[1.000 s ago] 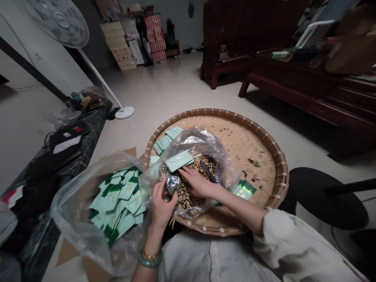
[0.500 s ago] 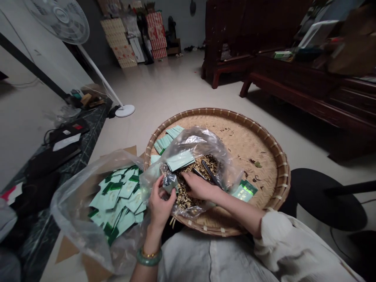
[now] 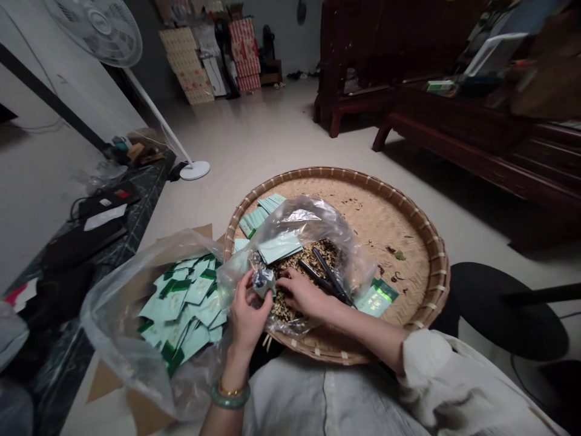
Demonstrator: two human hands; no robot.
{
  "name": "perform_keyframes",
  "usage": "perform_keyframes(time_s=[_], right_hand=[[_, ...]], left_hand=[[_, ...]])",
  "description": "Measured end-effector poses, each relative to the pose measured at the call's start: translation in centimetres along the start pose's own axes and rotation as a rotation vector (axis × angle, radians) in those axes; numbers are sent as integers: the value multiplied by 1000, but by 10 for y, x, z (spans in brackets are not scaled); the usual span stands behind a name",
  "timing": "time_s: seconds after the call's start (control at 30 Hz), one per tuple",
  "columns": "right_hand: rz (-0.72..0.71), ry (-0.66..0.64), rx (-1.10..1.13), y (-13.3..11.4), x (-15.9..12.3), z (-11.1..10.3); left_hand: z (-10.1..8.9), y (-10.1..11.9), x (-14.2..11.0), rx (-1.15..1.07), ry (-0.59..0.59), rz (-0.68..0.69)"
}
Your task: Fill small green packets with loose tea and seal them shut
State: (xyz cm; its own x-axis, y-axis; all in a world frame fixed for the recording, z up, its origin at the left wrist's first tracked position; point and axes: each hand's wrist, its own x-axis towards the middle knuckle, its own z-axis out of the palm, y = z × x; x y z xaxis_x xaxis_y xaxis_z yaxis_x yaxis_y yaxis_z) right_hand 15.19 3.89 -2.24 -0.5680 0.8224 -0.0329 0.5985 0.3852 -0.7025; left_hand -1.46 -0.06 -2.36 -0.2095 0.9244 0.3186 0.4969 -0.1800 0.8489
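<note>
**Home living rm, w/ cartons stacked at the wall**
White pedestal fan (image 3: 97, 30) on pale tiled floor (image 3: 258, 139); dark carved-wood settee (image 3: 454, 136) well right of fan, matching wooden chair (image 3: 356, 66) beyond it; printed cartons (image 3: 238, 57) stacked against far wall, beyond fan; shoes (image 3: 295, 75) on floor right of cartons; dark marble-look ledge (image 3: 136, 181) w/ cables, papers just left of fan's base

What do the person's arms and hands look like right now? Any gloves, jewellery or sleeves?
The left hand and the right hand are both bare, with no gloves. The left wrist wears a rounded green jade-like bangle and a thin gold bracelet. The right forearm is bare up to a loose, bunched white sleeve. No cables or markings show.
</note>
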Motion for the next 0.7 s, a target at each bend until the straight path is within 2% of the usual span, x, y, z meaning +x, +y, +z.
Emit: perform_keyframes(time_s=[0.13,0.27,0.5,0.7], right_hand=[[57,4,-114,3,0,-5],[56,39,-63,8,1,-12],[134,203,334,22,-1,-41],[182,125,679,8,-9,-79]], left_hand=[[2,-4,0,-13,-15,-10],[4,-2,1,-11,-33,18],[7,8,5,54,-68,97],[15,10,6,123,-115,179]])
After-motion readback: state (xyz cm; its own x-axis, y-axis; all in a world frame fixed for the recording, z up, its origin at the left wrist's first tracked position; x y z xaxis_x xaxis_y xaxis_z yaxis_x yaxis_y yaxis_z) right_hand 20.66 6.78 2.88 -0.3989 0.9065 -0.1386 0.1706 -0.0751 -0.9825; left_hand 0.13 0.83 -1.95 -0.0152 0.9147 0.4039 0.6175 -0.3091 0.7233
